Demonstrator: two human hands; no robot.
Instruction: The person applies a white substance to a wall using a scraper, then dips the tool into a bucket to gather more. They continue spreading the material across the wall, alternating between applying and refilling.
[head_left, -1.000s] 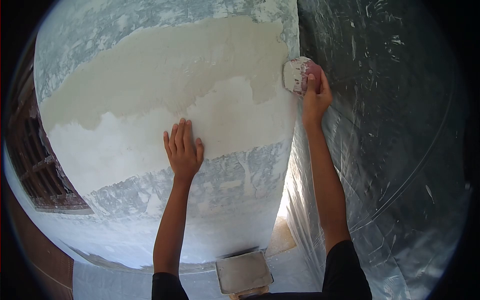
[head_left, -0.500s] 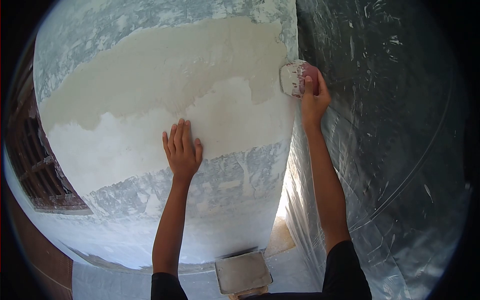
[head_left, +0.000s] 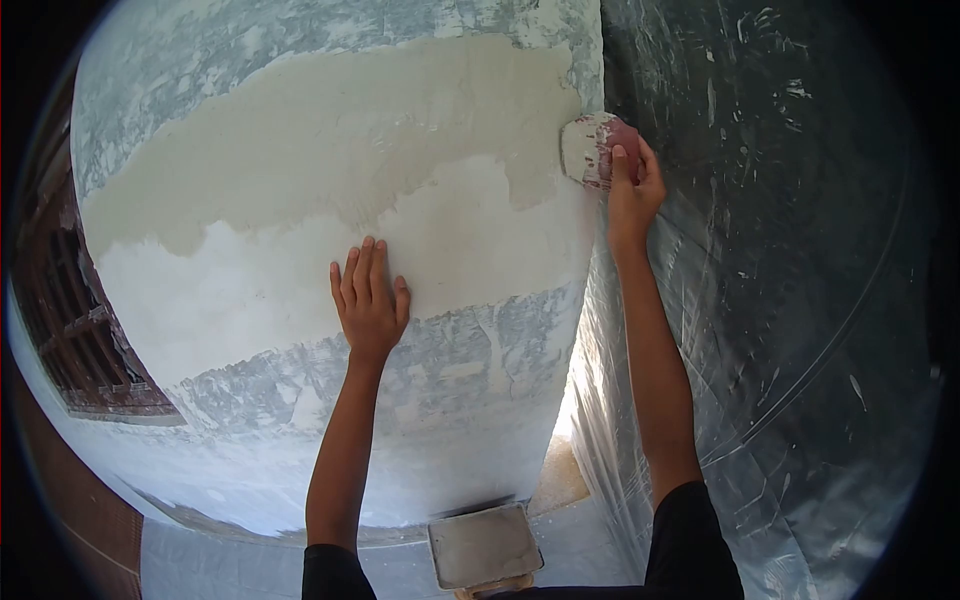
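Note:
My left hand [head_left: 370,308] lies flat with its fingers spread on the pale smooth band of the wall [head_left: 270,290]. My right hand [head_left: 635,190] grips a round-edged scraper [head_left: 592,150], dark red where I hold it and smeared with light plaster on its left part. The scraper is at the wall's right edge, beside a damp beige patch of plaster [head_left: 330,130] that stretches across the upper wall. Above and below these bands the wall is mottled grey-blue.
A square tray of grey paste [head_left: 485,547] stands low at the wall's foot. Dark plastic sheeting [head_left: 790,300] with splashes hangs on the right. At the left is a brown slatted opening [head_left: 85,320]. Pale sheeting [head_left: 240,565] covers the floor.
In the view, the scraper and my right hand have shifted very slightly up relative to the wall. My left hand keeps its place on the wall.

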